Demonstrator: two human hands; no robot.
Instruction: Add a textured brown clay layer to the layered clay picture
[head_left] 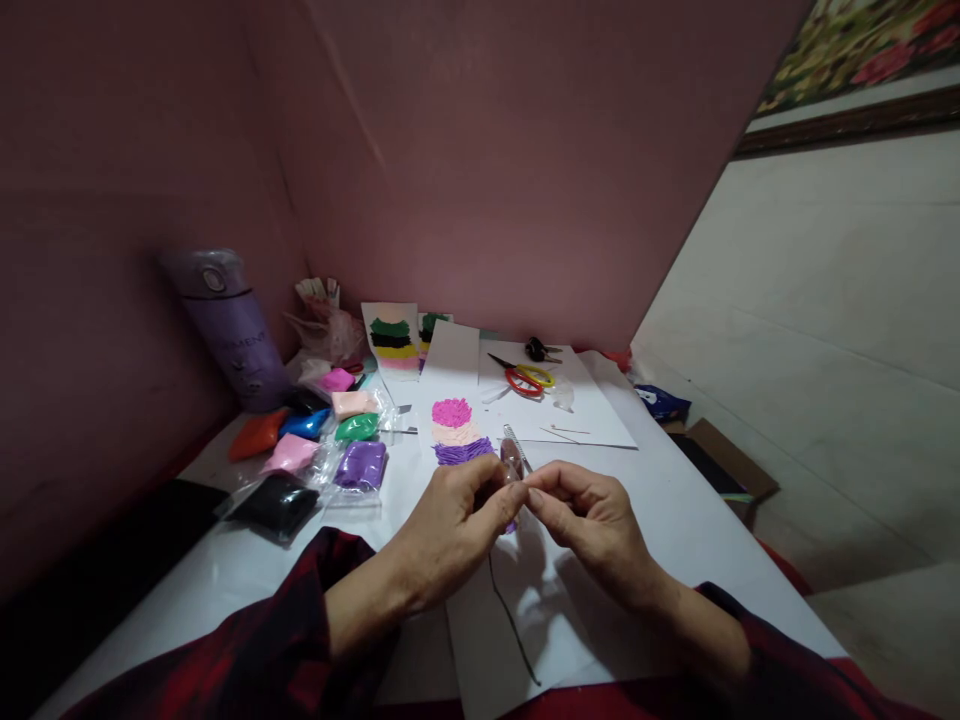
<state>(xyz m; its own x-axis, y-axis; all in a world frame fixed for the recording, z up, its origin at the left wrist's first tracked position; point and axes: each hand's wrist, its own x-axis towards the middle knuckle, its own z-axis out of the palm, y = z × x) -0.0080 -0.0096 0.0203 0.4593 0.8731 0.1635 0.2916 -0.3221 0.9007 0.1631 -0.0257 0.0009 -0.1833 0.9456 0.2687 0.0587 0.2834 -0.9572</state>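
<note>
My left hand (pixel 459 525) and my right hand (pixel 600 522) meet over the white sheet, thumb and fingertips pinched on each side. Whatever sits between the fingertips is too small to make out. A thin dark strand (pixel 511 614) runs down below my left hand toward the near edge; I cannot tell if it is held. Just beyond the fingers lie a brownish, shiny piece (pixel 511 455) and a slim ruler-like strip (pixel 517 446). Textured patches of pink (pixel 451 412), peach (pixel 455 434) and purple clay (pixel 461 452) cover the sheet, partly hidden by my left hand.
Bagged clay packs, including black (pixel 276 507), purple (pixel 361 466) and orange (pixel 256 435), crowd the left beside a purple bottle (pixel 236 335). Scissors (pixel 523 380), keys (pixel 538 349) and thin picks (pixel 566 432) lie at the back. A striped card (pixel 394 340) leans near the wall.
</note>
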